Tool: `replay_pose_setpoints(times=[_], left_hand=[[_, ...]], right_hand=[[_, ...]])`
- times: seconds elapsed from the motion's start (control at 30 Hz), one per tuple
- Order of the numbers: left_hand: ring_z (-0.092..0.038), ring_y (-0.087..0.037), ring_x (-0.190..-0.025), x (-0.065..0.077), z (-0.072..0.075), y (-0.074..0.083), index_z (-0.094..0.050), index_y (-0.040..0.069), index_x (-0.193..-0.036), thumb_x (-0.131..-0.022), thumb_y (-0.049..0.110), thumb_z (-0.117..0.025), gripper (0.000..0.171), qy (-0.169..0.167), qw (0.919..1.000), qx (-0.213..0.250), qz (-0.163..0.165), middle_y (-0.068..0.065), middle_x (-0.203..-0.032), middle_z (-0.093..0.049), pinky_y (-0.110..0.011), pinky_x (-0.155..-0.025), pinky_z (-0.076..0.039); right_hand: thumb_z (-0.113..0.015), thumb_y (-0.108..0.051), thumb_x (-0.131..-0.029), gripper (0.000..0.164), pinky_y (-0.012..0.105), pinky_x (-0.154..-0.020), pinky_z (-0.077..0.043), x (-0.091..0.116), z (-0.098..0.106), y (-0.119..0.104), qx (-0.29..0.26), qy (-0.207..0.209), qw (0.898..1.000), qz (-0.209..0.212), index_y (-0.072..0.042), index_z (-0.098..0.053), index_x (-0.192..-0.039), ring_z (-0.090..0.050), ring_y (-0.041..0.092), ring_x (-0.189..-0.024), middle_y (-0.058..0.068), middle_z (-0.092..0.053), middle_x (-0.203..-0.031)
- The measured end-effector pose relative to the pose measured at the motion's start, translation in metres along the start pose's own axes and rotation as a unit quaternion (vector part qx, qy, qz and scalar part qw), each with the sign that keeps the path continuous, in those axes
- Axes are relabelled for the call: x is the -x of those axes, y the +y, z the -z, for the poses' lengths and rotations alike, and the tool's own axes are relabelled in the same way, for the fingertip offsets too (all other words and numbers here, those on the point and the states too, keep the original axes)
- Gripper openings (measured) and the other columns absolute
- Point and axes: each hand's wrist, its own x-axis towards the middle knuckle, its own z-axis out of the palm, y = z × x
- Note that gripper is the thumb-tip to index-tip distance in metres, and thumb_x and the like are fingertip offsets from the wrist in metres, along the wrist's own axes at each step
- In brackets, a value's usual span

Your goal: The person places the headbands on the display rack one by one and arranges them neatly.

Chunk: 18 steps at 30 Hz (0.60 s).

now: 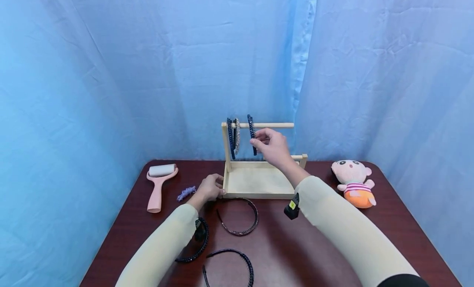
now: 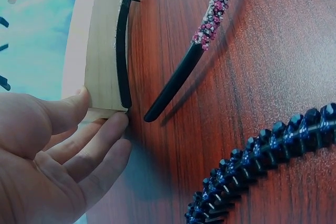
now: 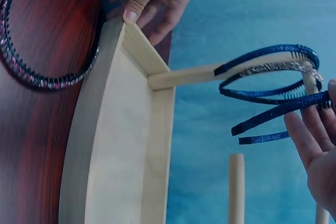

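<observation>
The fingers of the right hand [image 1: 273, 146] pinch a dark blue headband [image 1: 251, 121], thumb on one side and the other fingers on the other. It stands up at the fingertips and looks looped over the long wooden bar [image 1: 277, 125]. The fingers of the left hand [image 1: 210, 188] hold the front left corner of the wooden stand [image 1: 259, 195], with the thumb on its edge.

To the left of the right fingers, at the post end of the bar, hang a silver sparkly headband [image 1: 238, 138] and a blue headband [image 1: 230, 134]. The bar's free end pokes out to the right of those fingers.

On the tabletop [image 1: 281, 254], a pink sparkly headband [image 1: 240, 233] lies just in front of the left fingers. A dark headband [image 1: 196, 257] lies near the left wrist, and a black headband [image 1: 251, 267] is closer to the person. Left of the left fingers are a purple string bundle [image 1: 186, 193] and, farther off, a pink roller [image 1: 155, 194]. A soft toy [image 1: 357, 184] sits well to the right of both hands.

The step seems to be hanging this headband. I think the next move calls for sliding it left toward the others, letting go gently, and keeping the stand steady.
</observation>
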Motion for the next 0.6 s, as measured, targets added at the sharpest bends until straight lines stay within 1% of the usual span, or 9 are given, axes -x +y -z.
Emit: replay_pose_setpoints(times=[0.17,0.27,0.33,0.47,0.6], left_hand=[[-0.074,-0.028,-0.082,0.001,0.0,0.002,-0.056,0.002,-0.14,-0.094,0.002,-0.073,0.049,0.001,1.0,0.001,0.0,-0.023,-0.116,-0.071,-0.035,-0.06,-0.057],[-0.075,-0.028,-0.081,0.001,0.0,0.002,-0.056,0.001,-0.14,-0.094,0.002,-0.074,0.05,0.003,1.0,-0.001,-0.005,-0.024,-0.116,-0.071,-0.035,-0.061,-0.058],[-0.075,-0.027,-0.079,0.001,-0.001,0.002,-0.056,0.0,-0.139,-0.093,0.001,-0.074,0.05,0.003,0.9999,-0.002,-0.009,-0.024,-0.116,-0.071,-0.035,-0.062,-0.059],[-0.074,-0.025,-0.077,0.001,-0.003,0.002,-0.056,0.0,-0.139,-0.093,0.0,-0.074,0.05,-0.001,0.9999,-0.003,-0.014,-0.023,-0.114,-0.071,-0.035,-0.061,-0.058],[-0.073,-0.022,-0.076,0.001,-0.005,0.002,-0.057,0.001,-0.139,-0.093,0.001,-0.074,0.05,-0.003,1.0,0.003,-0.005,-0.022,-0.113,-0.072,-0.034,-0.06,-0.057]], right_hand=[[-0.073,-0.025,-0.098,0.028,0.04,-0.078,-0.063,-0.005,-0.013,0.003,-0.018,-0.001,1.0,-0.01,-0.005,-0.067,-0.117,-0.071,0.025,-0.093,0.011,-0.068,-0.105],[-0.073,-0.025,-0.098,0.027,0.038,-0.078,-0.063,-0.007,-0.019,0.005,-0.024,0.0,1.0,-0.016,-0.005,-0.066,-0.116,-0.071,0.025,-0.094,0.011,-0.067,-0.105],[-0.073,-0.026,-0.098,0.028,0.037,-0.079,-0.063,-0.007,-0.022,0.007,-0.029,0.0,0.999,-0.021,-0.005,-0.066,-0.115,-0.07,0.025,-0.095,0.011,-0.067,-0.106],[-0.073,-0.026,-0.098,0.028,0.04,-0.081,-0.063,-0.008,-0.024,0.009,-0.038,-0.001,0.999,-0.029,-0.005,-0.066,-0.116,-0.07,0.026,-0.097,0.012,-0.066,-0.107],[-0.073,-0.025,-0.098,0.029,0.039,-0.083,-0.063,-0.009,-0.027,0.01,-0.055,-0.005,0.998,-0.036,-0.004,-0.066,-0.117,-0.07,0.027,-0.099,0.012,-0.066,-0.108]])
